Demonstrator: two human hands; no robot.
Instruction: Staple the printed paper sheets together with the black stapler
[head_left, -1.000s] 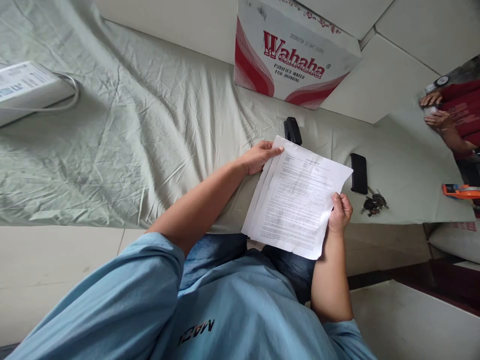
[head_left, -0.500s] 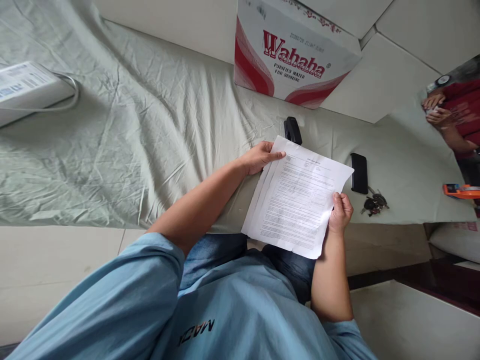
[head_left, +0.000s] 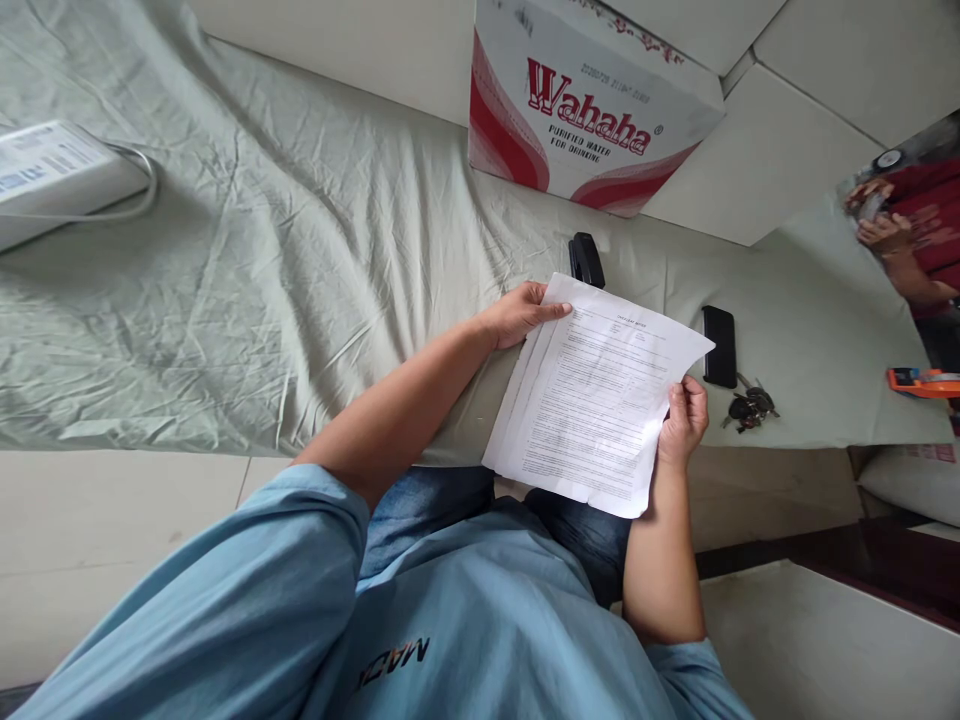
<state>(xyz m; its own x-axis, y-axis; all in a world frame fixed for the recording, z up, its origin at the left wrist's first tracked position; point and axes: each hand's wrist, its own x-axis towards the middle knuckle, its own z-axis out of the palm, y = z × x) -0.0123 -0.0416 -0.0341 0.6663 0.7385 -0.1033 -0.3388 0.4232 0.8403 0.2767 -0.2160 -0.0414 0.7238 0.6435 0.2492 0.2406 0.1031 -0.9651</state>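
a: where are the papers (head_left: 592,400)?

b: between the two hands, at a slant, with the upper part over the pale green cloth (head_left: 360,200) and the bottom edge over the person's jeans (head_left: 427,510); i can't tell whether they rest on anything

a: one sheet or more?

b: more, fanned out a little along the left side, with print too small to read on the top one

a: and the left hand (head_left: 529,315)?

b: it pinches the upper left edge, thumb lying on top and the other fingers mostly hidden behind

a: the right hand (head_left: 681,420)?

b: pinching the right-hand edge, thumb up along the margin and fingers curled, while the corner above it sticks out toward the black phone (head_left: 719,350)

a: what else is close by?

b: a bunch of keys (head_left: 750,408) just below the phone, and a black stapler (head_left: 586,260) right at the top edge of the papers

a: and farther off?

b: a red and white water carton (head_left: 585,125) at the back, a white box (head_left: 67,185) at far left, and on the far right a co-worker's hands (head_left: 885,235) around something too small to make out
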